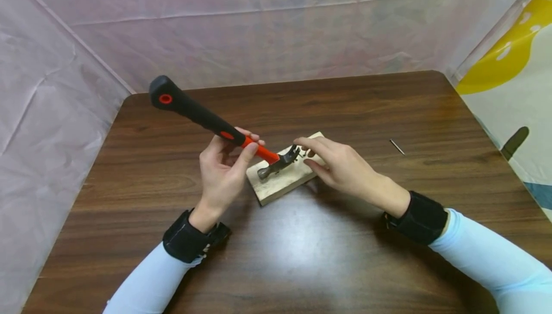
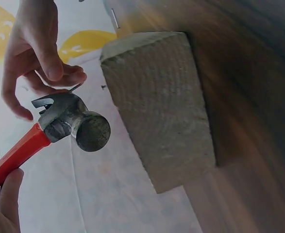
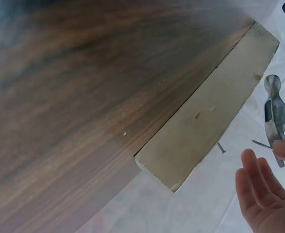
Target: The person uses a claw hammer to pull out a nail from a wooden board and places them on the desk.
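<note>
The person wore long, pale blue sleeves, the left sleeve smooth and close to the forearm, the right sleeve brighter where light caught it and softly creased toward the elbow. A broad black band wrapped each wrist: the left band carried a small dark block on its inner side, and the right band looked matt and thick, like a cuff. Beyond the bands, the left grip and right grip were bare.
</note>
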### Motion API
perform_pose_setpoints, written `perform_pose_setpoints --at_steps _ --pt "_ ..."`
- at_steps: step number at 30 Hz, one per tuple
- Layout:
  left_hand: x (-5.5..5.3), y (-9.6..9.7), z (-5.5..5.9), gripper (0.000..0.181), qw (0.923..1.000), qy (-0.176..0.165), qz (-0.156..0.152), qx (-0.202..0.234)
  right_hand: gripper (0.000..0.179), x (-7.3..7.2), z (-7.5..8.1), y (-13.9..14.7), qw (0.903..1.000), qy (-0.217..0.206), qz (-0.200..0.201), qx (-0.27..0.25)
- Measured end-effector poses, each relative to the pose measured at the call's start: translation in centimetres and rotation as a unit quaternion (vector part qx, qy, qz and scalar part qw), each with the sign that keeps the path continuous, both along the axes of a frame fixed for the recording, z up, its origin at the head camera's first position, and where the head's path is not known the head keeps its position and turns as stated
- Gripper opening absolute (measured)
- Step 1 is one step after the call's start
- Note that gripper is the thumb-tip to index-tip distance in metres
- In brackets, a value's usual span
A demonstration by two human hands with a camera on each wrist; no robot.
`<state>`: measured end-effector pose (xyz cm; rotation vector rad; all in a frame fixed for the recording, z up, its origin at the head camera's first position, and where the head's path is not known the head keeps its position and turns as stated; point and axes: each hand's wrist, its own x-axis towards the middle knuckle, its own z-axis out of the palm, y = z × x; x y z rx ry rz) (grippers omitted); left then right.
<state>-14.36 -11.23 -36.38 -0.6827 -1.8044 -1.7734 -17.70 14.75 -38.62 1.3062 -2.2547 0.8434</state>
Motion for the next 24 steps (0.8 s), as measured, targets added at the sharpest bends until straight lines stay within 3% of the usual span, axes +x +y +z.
perform_pose_setpoints --at_steps 12,24 --pt "0.1 1.3 0.7 0.025 0.9995 0.012 -0.029 0.008 0.039 0.2 0.0 0.1 0.9997 0.022 0.007 0.004" --pt "0.0 1.7 0.8 0.026 0.9993 0.012 -0.036 0.003 0.028 0.2 0.2 0.1 0.9988 0.049 0.001 -0.009"
